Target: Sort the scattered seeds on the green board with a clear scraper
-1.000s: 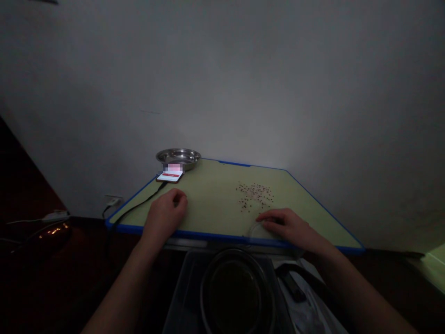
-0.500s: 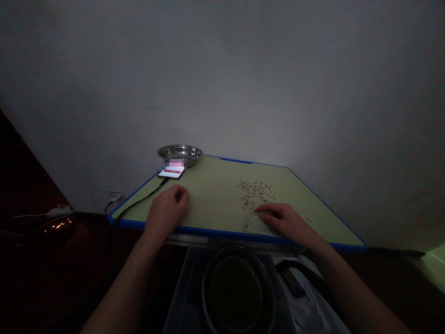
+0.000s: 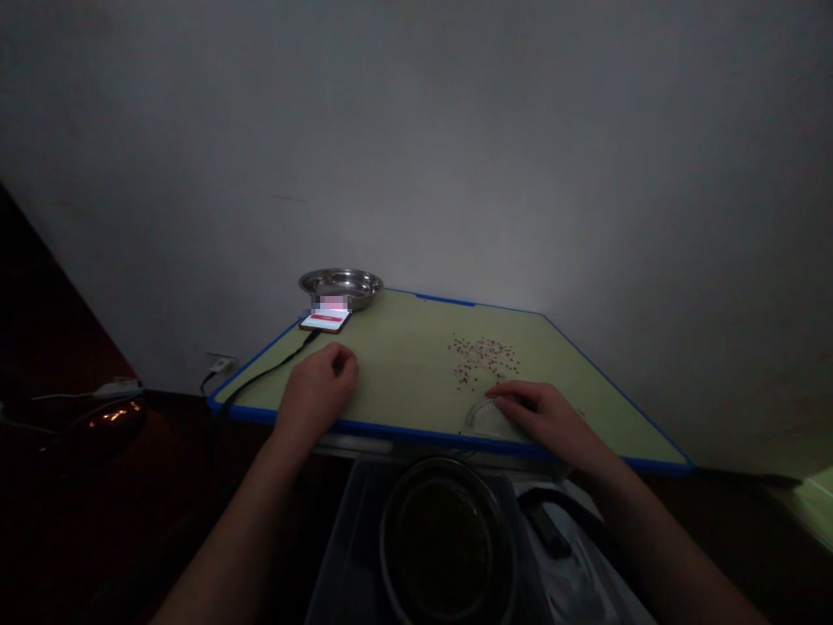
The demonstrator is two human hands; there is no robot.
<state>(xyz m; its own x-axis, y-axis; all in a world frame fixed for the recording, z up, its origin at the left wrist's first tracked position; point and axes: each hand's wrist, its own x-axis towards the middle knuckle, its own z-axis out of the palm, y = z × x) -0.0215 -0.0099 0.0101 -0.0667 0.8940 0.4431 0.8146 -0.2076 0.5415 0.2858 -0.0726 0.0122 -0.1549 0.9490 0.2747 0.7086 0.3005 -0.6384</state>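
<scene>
On the pale green table (image 3: 403, 365), my left hand (image 3: 318, 386) rests with fingers curled together near the left front. Whatever its fingertips may hold is too small or hidden to make out. My right hand (image 3: 540, 412) is closed at the upper edge of a clear half-round plastic piece (image 3: 487, 420), shaped like a protractor, lying flat near the front edge. Part of that piece is hidden under the hand. Just beyond it, small dark red beans or seeds (image 3: 482, 354) are scattered, with paler grains among them. A single dark speck lies left of the plastic piece.
A shiny metal bowl (image 3: 342, 286) stands at the back left corner, with a lit phone (image 3: 325, 319) before it and a dark strap (image 3: 266, 369) trailing off the table. Below the front edge sits a dark round pan-like thing (image 3: 449, 538). A wall rises behind.
My right hand and the plastic piece have shifted slightly right. A dark speck now shows left of the piece. The left hand keeps its pose; the whole view has moved a little.
</scene>
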